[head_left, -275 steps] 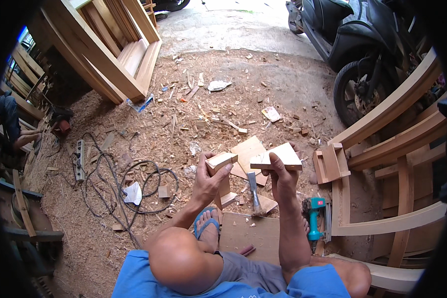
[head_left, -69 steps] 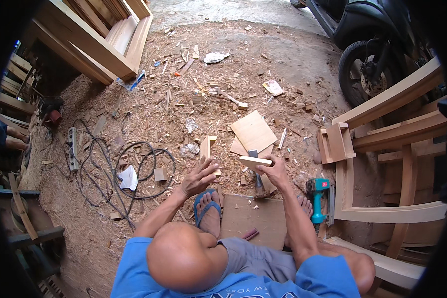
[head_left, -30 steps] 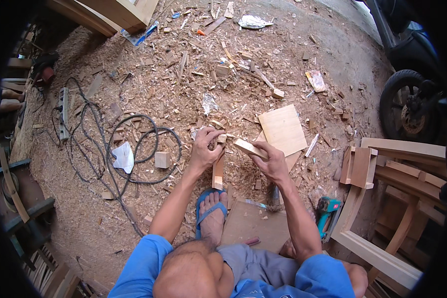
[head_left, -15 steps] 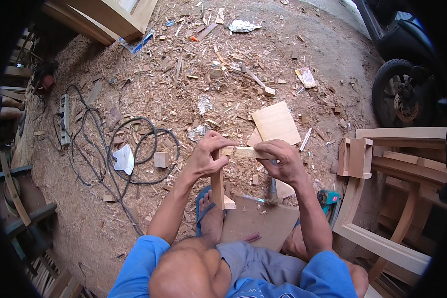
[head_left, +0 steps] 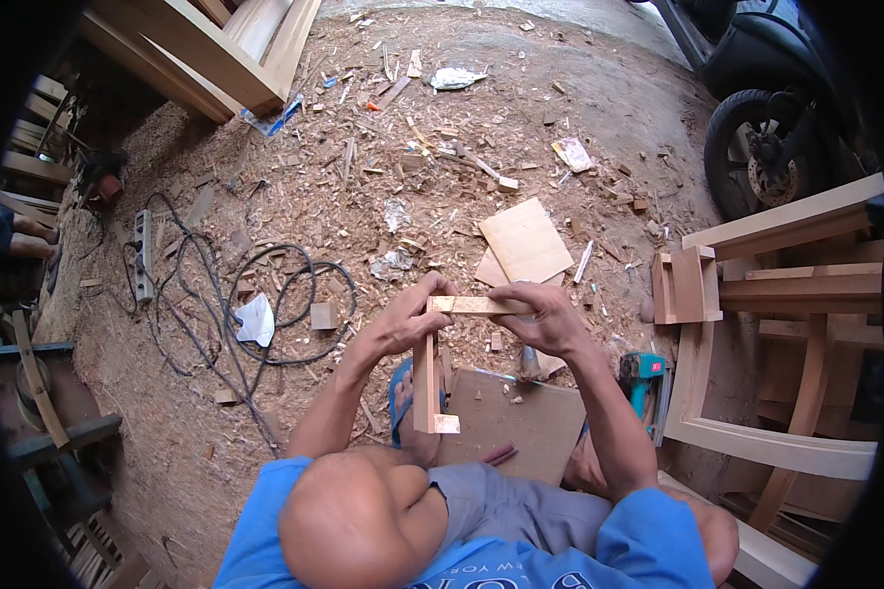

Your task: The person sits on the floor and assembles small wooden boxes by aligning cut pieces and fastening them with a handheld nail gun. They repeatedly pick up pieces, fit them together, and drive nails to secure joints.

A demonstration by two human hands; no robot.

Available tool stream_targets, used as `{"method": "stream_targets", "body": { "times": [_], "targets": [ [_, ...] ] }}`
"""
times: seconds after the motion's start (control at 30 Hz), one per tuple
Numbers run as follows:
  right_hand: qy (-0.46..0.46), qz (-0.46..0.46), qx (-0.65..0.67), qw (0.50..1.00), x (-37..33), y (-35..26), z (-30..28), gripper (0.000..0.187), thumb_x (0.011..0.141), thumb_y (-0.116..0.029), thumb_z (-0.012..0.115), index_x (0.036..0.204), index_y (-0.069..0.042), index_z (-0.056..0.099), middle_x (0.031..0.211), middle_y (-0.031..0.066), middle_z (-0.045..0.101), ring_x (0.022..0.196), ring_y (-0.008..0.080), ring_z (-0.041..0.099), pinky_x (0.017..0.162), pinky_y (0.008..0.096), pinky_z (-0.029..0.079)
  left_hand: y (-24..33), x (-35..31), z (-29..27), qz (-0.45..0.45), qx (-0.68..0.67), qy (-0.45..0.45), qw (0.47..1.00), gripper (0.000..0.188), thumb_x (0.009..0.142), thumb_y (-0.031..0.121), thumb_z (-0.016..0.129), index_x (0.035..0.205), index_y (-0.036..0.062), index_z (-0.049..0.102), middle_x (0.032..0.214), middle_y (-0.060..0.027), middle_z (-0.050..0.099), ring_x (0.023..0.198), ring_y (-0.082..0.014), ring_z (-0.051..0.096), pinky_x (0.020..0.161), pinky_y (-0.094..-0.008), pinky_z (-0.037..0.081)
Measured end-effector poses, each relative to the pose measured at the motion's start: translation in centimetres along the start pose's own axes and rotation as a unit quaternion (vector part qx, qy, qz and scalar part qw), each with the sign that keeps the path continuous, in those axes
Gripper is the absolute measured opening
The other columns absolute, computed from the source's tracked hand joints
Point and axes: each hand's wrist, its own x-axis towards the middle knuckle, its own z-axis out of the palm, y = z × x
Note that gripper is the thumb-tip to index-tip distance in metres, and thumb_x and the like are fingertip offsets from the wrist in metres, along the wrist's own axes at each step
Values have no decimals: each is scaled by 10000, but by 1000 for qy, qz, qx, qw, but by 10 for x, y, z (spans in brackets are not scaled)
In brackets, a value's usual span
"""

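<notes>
My left hand (head_left: 411,320) is closed around the upper corner of a long wooden strip (head_left: 424,383), its thumb and fingers pinching the end. At the strip's near end a short pale block (head_left: 447,424) juts out to the right. From the upper corner a short wooden bar (head_left: 471,306) runs rightward, meeting the strip at about a right angle. My right hand (head_left: 548,316) grips that bar's right end between thumb and fingers. Part of the joint is hidden behind my left fingers.
A brown board (head_left: 501,417) lies below the hands, with a teal power tool (head_left: 641,371) to its right. Wooden frames (head_left: 786,444) stand at the right. Black cable (head_left: 228,324) loops at left beside a power strip (head_left: 143,255). Plywood squares (head_left: 525,240) lie ahead among shavings.
The bar and the strip's upper corner have come together; the gap and offset between them have closed. My hands are slightly nearer each other. The view has shifted a little.
</notes>
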Motion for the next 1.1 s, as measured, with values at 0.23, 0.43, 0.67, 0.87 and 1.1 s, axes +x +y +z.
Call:
{"method": "stream_targets", "body": {
  "times": [0.23, 0.43, 0.67, 0.87, 1.1],
  "targets": [
    [-67, 108, 70, 989, -27, 12, 22, 374, 774, -185, 763, 1101, -32, 667, 922, 136, 715, 831, 210, 697, 759, 317, 540, -13, 0, 7, -76, -90, -95, 988, 282, 833, 248, 558, 1004, 48, 455, 716, -28, 529, 594, -124, 505, 556, -264, 410],
    [-14, 168, 90, 981, -81, 23, 69, 369, 802, -175, 731, 1123, -23, 631, 932, 170, 699, 830, 252, 693, 756, 344, 538, -28, 6, 19, -269, -247, -227, 903, 346, 872, 236, 619, 1144, 79, 475, 979, -30, 490, 872, -108, 483, 759, -273, 422],
    [66, 101, 62, 991, -135, 35, 114, 391, 780, -81, 680, 1153, -17, 584, 1018, 192, 655, 929, 347, 659, 796, 394, 529, -42, -13, 24, -163, -170, -234, 943, 450, 895, 311, 716, 1204, 38, 536, 1094, -41, 603, 1014, -124, 566, 904, -298, 467],
    [52, 97, 68, 992, -149, 41, 122, 410, 762, -39, 687, 1157, -38, 577, 1002, 161, 643, 891, 319, 655, 770, 378, 530, -72, -52, 56, -168, -257, -63, 950, 389, 917, 317, 695, 1173, 32, 632, 1017, -30, 659, 875, -93, 610, 767, -267, 518],
    [72, 125, 83, 986, -151, 44, 126, 407, 731, -13, 686, 1125, -48, 589, 969, 149, 653, 876, 327, 642, 777, 389, 525, -71, -70, 74, -259, -425, -28, 867, 443, 902, 176, 674, 1282, 30, 499, 1047, -110, 658, 928, -177, 671, 811, -313, 583]
  ]
}}
